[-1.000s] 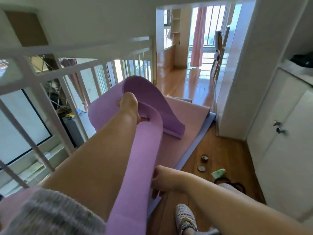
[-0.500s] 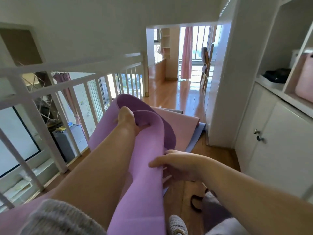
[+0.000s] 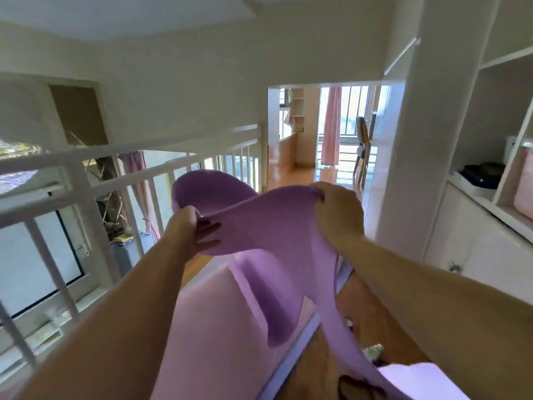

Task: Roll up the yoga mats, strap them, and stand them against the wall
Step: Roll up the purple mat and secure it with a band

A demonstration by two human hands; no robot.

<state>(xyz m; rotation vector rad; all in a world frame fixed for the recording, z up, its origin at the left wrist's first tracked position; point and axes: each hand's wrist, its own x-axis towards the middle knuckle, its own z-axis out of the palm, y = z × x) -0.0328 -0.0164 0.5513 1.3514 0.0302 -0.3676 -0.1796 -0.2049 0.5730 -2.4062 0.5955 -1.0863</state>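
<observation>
Holding purple yoga mat [image 3: 259, 226] aloft, just right of white railing [image 3: 129, 157] | left hand [image 3: 189, 230] pinches one edge, right hand [image 3: 339, 216] clutches the other | step: gathering, unrolled | next: likely square an end, roll tightly

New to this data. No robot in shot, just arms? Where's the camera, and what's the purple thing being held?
There is no machine here. A person works with bare hands, and the single camera sits on their head, looking forward and down, so the arms reach in from the bottom edge. All the pictures come from that view.

The left hand pinches an edge of a purple yoga mat, thumb on top and fingers underneath. The right hand grips the same mat further right, curled over it. The mat is lifted and sags between the hands.

Below it a pink mat lies on the wooden floor, with a bluish mat's edge showing beside it. A white railing runs along the left and white cupboards stand on the right.
</observation>
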